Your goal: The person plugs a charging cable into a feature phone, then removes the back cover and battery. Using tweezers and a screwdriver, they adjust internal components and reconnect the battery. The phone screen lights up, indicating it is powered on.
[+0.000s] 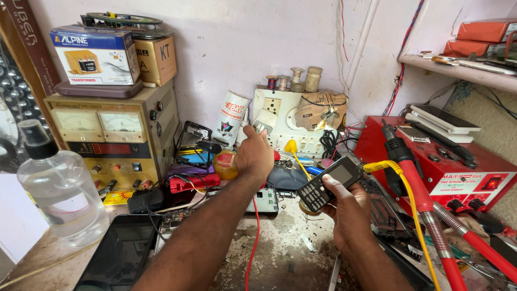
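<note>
Your right hand (350,207), right of the frame's centre, is closed around a black keypad phone (329,182). Your left hand (254,153), at the centre, pinches a white plug (262,125) on the socket board (285,116).

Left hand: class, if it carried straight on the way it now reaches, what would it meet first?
Probably the white plug adapter on the white socket board against the wall; the left hand already seems to touch it, though depth is unclear.
</note>
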